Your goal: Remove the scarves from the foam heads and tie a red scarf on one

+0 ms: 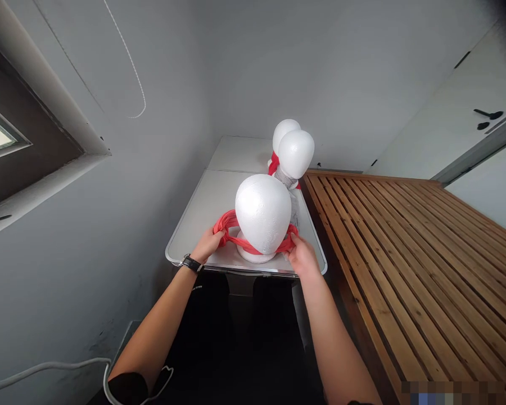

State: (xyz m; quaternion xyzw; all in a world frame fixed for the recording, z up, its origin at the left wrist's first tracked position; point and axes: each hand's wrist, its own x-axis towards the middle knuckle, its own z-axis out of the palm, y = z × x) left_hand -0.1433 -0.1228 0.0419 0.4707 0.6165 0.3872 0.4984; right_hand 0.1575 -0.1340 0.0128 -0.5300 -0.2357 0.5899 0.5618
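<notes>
A person seated at a white folding table (202,219), low in the middle of the frame, works a red cloth (241,243) around the neck of a white foam head (263,211) that stands upright near the table's front edge. The cloth circles the base of the head, with a loose loop bunched at its left side.

The work appears to be the snugging of the cloth about the neck. Done well, it likely calls for an even pull from both sides, since so light a head could tip or slide toward the stronger hand. It also seems wise to hold the band low on the neck rather than up on the curve of the head.

The left hand (208,244), a black watch (190,262) on its wrist, is clenched on the bunched loop left of the head. The right hand (302,257) pinches the cloth's other end against the right side of the neck, fingers closed on the fabric.

Behind, at centre frame, stand two more foam heads (296,153), one with red cloth at its neck. A slatted wooden platform (405,242) fills the right of the picture.
</notes>
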